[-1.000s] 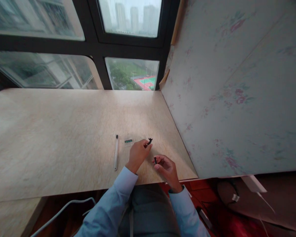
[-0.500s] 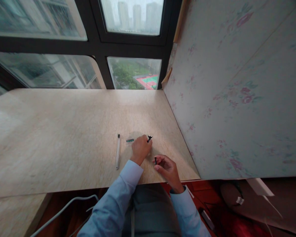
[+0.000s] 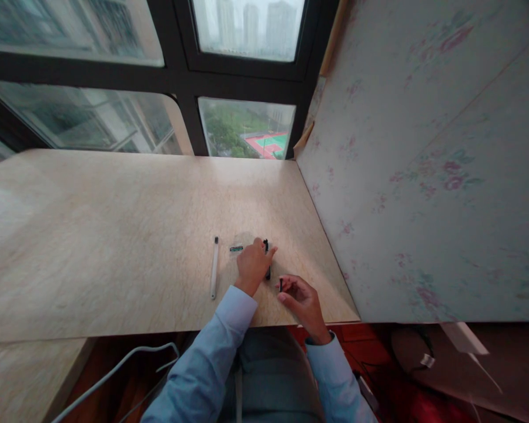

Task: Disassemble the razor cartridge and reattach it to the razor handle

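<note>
My left hand (image 3: 252,266) is over the tabletop, thumb stretched out to the right and away from the other fingers, which are partly hidden. Beneath it, a black razor handle (image 3: 268,274) lies on the table, its forked top showing past the fingers and its middle covered. In my right hand (image 3: 303,299), just above the table near the front edge, a small black razor cartridge (image 3: 281,285) is pinched between thumb and fingers. Left of my left hand lies another razor cartridge (image 3: 236,249), dark with a green stripe, on what looks like clear plastic.
A white toothbrush (image 3: 214,270) with a dark head lies lengthwise left of the cartridge. The pale marbled table (image 3: 114,235) meets a flowered wall (image 3: 401,205) on the right and windows at the back. A white cable (image 3: 127,356) hangs below the front edge.
The razor handle, tilted in my left fingers before, now lies straighter on the table, and the left thumb has spread away from it. My right hand still holds the cartridge. The view has shifted slightly.
</note>
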The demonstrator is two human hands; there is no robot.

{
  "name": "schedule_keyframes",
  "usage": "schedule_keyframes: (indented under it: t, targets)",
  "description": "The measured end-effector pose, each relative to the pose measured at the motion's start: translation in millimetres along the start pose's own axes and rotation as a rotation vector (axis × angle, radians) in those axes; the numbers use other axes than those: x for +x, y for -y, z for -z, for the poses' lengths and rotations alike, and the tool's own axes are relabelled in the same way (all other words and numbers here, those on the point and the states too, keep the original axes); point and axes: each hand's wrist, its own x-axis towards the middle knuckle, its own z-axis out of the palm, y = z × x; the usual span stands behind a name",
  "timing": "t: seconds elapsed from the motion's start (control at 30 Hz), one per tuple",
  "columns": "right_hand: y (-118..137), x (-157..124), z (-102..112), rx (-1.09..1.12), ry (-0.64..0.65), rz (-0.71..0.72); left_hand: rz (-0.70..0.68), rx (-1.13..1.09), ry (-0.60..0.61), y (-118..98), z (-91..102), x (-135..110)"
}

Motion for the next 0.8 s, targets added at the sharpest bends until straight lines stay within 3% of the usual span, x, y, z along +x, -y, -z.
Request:
schedule_keyframes:
  t: [0.13, 0.27, 0.37, 0.47, 0.6, 0.8]
  targets:
    - [1.0, 0.3, -0.8, -0.017, -0.020, 0.005, -0.027, -0.189, -0.037, 17.8, 4.3, -12.0]
    - [5.0, 2.1, -6.8, -0.044, -0.056, 0.003, -0.075, -0.619, -0.089, 40.5, 13.3, -39.2]
    - [12.3, 3.5, -17.5, -0.134, -0.084, 0.014, 0.024, -1.010, 0.080, 54.7, 21.0, -61.2]
    - [25.6, 4.5, -32.6, -0.323, -0.084, 0.087, 0.098, -1.255, 0.256, 64.9, 26.6, -75.3]
    - [48.3, 6.1, -53.2, -0.555, -0.032, 0.232, 0.044, -1.524, 0.320, 74.8, 28.8, -81.4]
    - [69.1, 8.4, -73.6, -0.772, 0.037, 0.292, 0.023, -1.797, 0.439, 85.4, 29.0, -82.2]
